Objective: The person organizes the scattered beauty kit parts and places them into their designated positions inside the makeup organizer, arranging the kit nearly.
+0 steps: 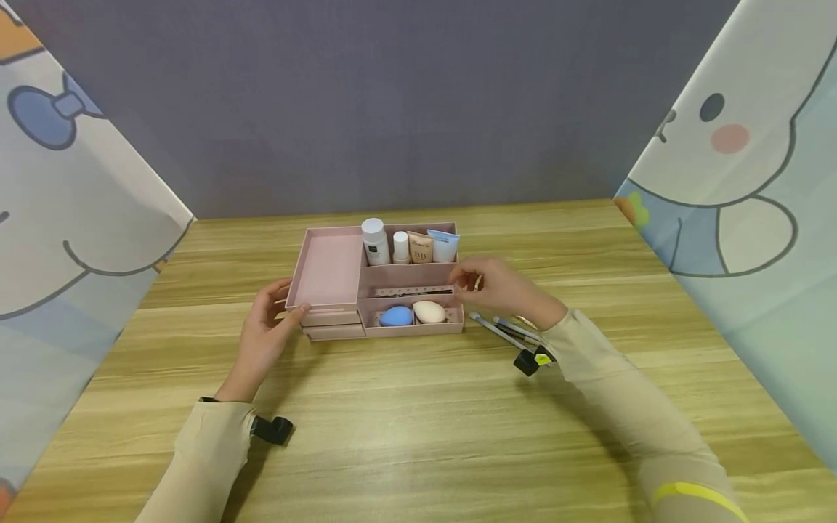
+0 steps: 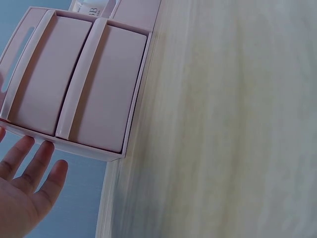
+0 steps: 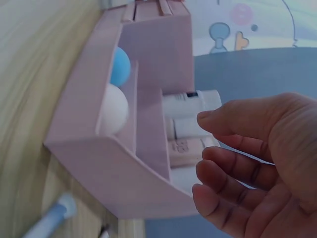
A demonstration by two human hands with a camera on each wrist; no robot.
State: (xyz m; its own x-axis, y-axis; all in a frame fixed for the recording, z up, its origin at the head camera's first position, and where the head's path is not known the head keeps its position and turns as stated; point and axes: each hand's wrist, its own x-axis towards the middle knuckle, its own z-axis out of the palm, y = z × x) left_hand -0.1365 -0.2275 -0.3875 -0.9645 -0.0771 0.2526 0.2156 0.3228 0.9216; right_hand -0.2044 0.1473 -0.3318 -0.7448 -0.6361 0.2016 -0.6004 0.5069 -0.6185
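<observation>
A pink makeup organizer [image 1: 330,265] stands on the table with two drawers at its front left. Along its left side my left hand [image 1: 267,319] rests with straight fingers, the thumb near the front corner. My right hand [image 1: 500,287] is beside the organizer's right end, fingers loosely bent and nothing between them in the right wrist view. The narrow middle slot holds a thin dark stick-like item [image 1: 408,293]. In the front slot sit a blue makeup sponge [image 1: 396,317] and a cream makeup sponge [image 1: 429,312].
Upright at the organizer's back are a white bottle [image 1: 375,245], a small white-capped bottle [image 1: 401,249], a beige tube [image 1: 421,248] and a light blue tube [image 1: 445,247]. Makeup brushes [image 1: 497,328] lie on the table under my right wrist. A grey wall panel [image 1: 405,109] stands behind.
</observation>
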